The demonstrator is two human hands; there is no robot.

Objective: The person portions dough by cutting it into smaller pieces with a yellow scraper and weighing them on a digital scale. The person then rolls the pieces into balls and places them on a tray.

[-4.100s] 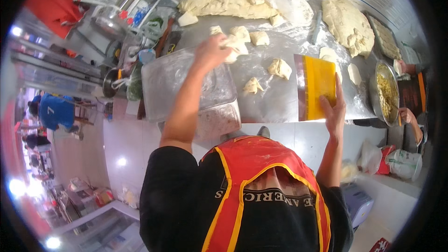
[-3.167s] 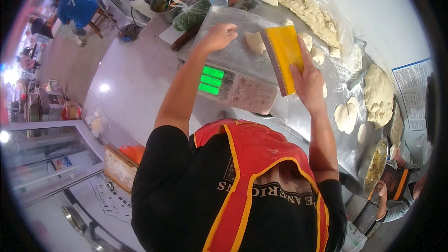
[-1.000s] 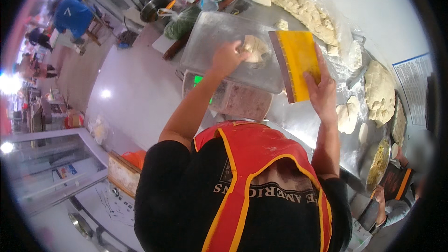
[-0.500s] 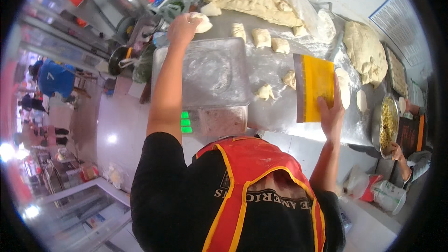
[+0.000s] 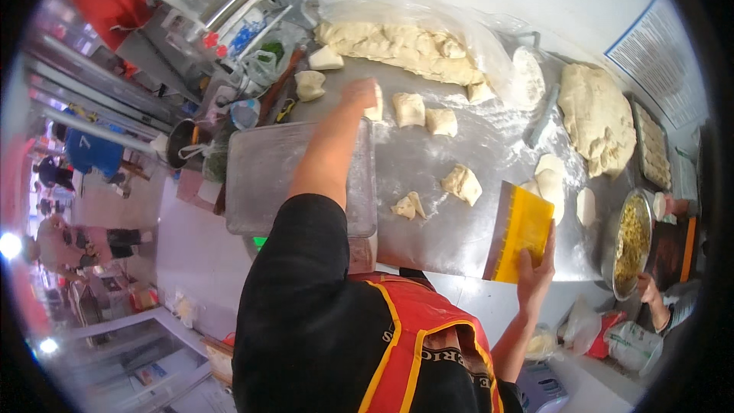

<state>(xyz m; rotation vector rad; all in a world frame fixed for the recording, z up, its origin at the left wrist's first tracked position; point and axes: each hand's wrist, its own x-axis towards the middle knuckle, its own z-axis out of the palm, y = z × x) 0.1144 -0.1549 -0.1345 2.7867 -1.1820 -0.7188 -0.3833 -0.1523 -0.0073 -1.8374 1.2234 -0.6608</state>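
Observation:
My left hand [image 5: 356, 95] reaches over to the far side of the floured metal table, its fingers closed around a piece of dough [image 5: 375, 105] that they partly hide. In my right hand [image 5: 534, 274], near the front edge, is a wide yellow dough scraper [image 5: 521, 233] with a grey blade edge. Two cut dough pieces [image 5: 409, 109] lie just right of my left hand. Left of it sits another dough piece [image 5: 310, 86], with a paler lump [image 5: 326, 58] behind. Between my hands are a larger chunk [image 5: 462, 184] and small scraps [image 5: 409, 206].
A metal tray [image 5: 294, 218] lies at left. A long dough slab [image 5: 405, 50] sits under plastic film at the back, a big dough mass [image 5: 596, 118] at right. Flattened rounds [image 5: 586, 206] lie nearby. Another person's hand [image 5: 649, 289] touches a bowl of filling [image 5: 631, 237].
My left hand has let go of one dough piece, left at the far left, and moved right onto another. My right hand has drawn the scraper nearer to me.

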